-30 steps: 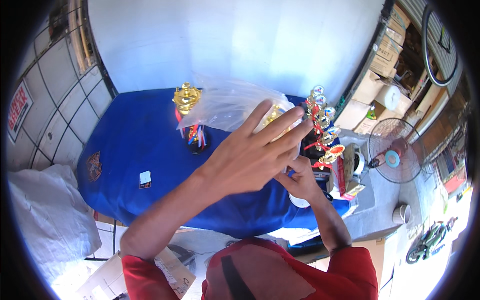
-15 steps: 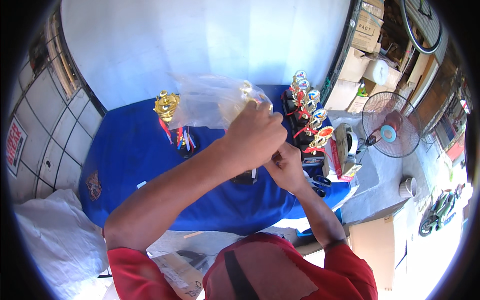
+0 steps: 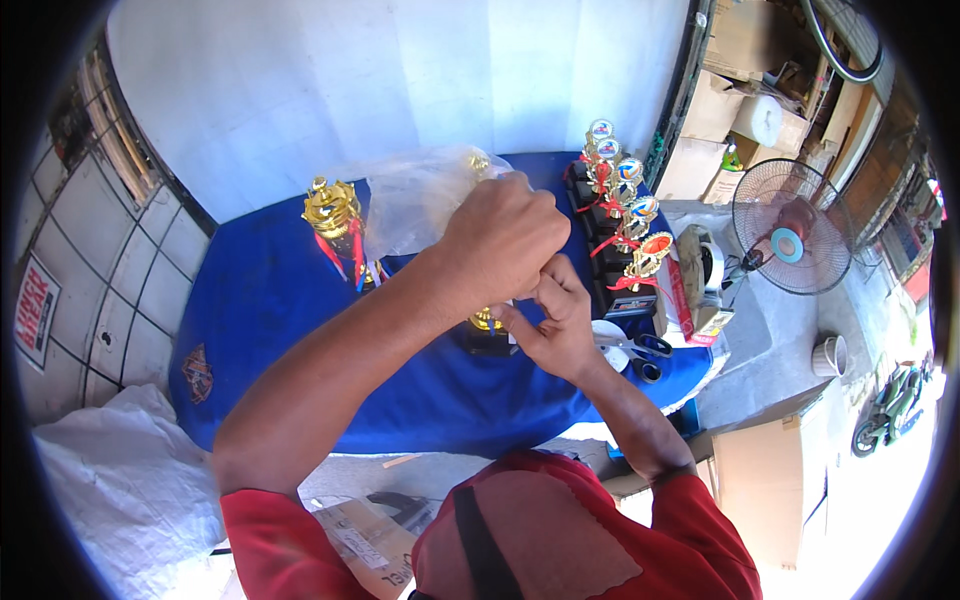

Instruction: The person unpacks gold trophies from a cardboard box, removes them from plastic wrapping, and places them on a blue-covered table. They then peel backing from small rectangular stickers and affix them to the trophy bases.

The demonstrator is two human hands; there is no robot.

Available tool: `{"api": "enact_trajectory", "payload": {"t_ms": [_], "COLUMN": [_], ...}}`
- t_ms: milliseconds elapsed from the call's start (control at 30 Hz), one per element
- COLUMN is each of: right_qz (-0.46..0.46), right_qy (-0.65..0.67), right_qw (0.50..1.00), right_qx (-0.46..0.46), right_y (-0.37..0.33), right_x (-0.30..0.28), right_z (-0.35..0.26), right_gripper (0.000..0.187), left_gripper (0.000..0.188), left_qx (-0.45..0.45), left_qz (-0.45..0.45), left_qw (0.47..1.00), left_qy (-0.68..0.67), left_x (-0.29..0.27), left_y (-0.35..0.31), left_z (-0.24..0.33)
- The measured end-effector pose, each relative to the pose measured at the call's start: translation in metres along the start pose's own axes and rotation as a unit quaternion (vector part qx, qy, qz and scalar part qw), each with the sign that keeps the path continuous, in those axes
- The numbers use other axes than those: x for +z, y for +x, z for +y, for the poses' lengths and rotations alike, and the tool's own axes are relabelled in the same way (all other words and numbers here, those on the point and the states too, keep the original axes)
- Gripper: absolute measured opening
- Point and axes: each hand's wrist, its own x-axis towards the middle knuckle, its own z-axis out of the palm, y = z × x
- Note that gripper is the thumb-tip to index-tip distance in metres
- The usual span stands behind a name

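Head view shows a shiny gold trophy with a black base (image 3: 486, 322), partly hidden behind the hands, on a table covered with blue cloth (image 3: 255, 290). Its long axis looks upright: the base is low, and the top points up, toward the pale wall (image 3: 400, 80). A clear, thin plastic bag (image 3: 410, 200) spreads left from its upper part; how far it encloses the trophy, I cannot tell. The left hand (image 3: 512, 230) is clenched, as I judge, on this plastic. The right hand (image 3: 560, 318) is just below, with bent fingers; what they grasp, I cannot tell. The step in hand seems to be handling the plastic about the trophy; the next move, I think, calls for gentle pulling without tipping it. At left stands a gold cup-shaped trophy with red and blue ribbons (image 3: 333, 207); at right, a row of small gold trophies with red bows (image 3: 640, 209).
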Motion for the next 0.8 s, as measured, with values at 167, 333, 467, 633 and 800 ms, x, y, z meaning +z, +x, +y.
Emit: {"api": "enact_trajectory", "payload": {"t_ms": [167,333,467,633,800], "right_qz": [0.071,0.046,0.051,0.081,0.018], "right_qy": [0.097,0.100,0.019,-0.009,-0.014], "right_qw": [0.991,0.969,0.987,0.995,0.999], "right_qx": [0.056,0.223,0.150,0.057,0.048], "right_y": [0.002,-0.004,-0.004,-0.010,-0.018], "right_x": [0.012,0.001,-0.007,-0.002,-0.001], "right_z": [-0.002,-0.010,-0.009,-0.009,-0.006], "right_gripper": [0.018,0.015,0.017,0.016,0.012], "left_gripper": [0.013,0.011,0.010,0.011,0.012], "left_qx": [-0.009,-0.034,-0.047,-0.052,-0.062], "left_qz": [0.005,-0.015,-0.021,-0.031,-0.042], "left_qw": [1.000,0.999,0.999,0.998,0.997], "left_qy": [-0.020,0.006,-0.008,0.008,0.017], "left_x": [0.001,0.004,0.006,0.005,0.003], "left_y": [0.005,0.016,0.026,0.029,0.027], "left_z": [-0.004,-0.002,0.005,0.012,0.015]}}
